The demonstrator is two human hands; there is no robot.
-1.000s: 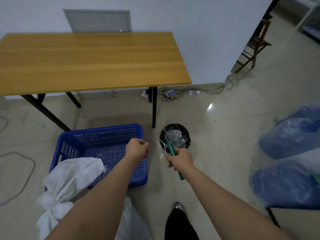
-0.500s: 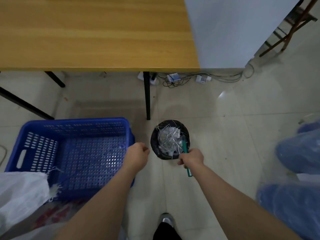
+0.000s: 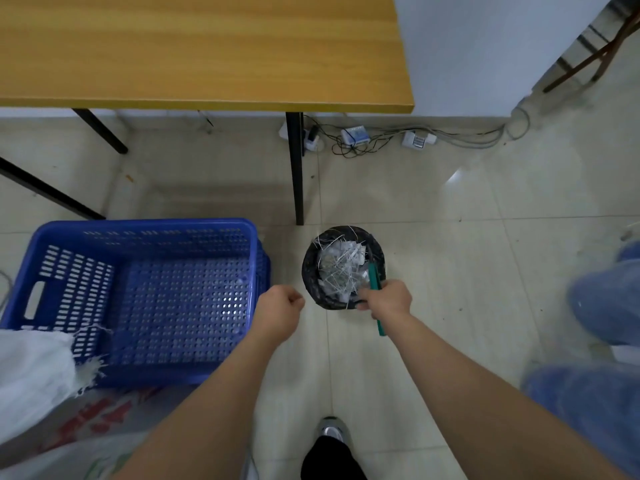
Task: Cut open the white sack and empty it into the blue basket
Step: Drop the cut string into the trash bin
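The blue basket (image 3: 145,233) stands on the floor at the left, with nothing inside. The white sack (image 3: 33,379) lies at the lower left, its frayed cut edge resting over the basket's near rim. My left hand (image 3: 278,315) is a closed fist just right of the basket, and I see nothing in it. My right hand (image 3: 386,301) grips a green-handled cutter (image 3: 375,282) over the near edge of a small black bin (image 3: 343,265) filled with white threads and scraps.
A wooden table (image 3: 207,50) on black legs stands ahead, one leg just behind the bin. Power strips and cables (image 3: 381,138) lie along the wall. Blue plastic bags (image 3: 602,306) sit at the right. My shoe (image 3: 330,431) is at the bottom.
My view has tilted down and come closer to the floor. My right hand with the cutter has come over the bin's near rim; my left fist stays beside the basket.
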